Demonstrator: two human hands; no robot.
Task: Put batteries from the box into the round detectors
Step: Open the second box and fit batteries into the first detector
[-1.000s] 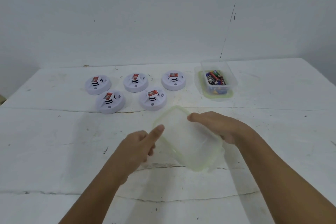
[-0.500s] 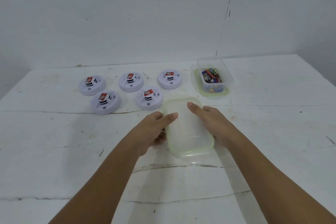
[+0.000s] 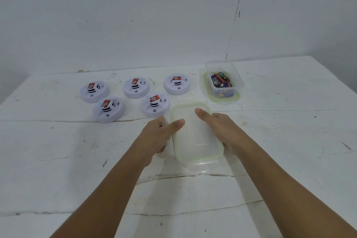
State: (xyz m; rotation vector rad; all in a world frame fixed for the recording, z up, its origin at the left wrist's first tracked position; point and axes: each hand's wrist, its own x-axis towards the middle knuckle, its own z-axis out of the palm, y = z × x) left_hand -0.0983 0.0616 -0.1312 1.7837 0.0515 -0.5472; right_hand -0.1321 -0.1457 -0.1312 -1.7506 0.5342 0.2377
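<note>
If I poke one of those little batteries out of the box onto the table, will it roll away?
Probably. The batteries look like small smooth cylinders, so one lying on its side would likely roll across the flat table. Inside the clear box they are piled together, which keeps them put. One battery is likely light enough to pinch easily, though smooth and a bit slippery.

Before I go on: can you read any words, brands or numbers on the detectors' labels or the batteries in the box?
None can be read.
Red labels on the five round detectors: print too small and blurred.
Batteries in the box: markings blurred.
Lidded container held by left hand and right hand: no text.
</note>
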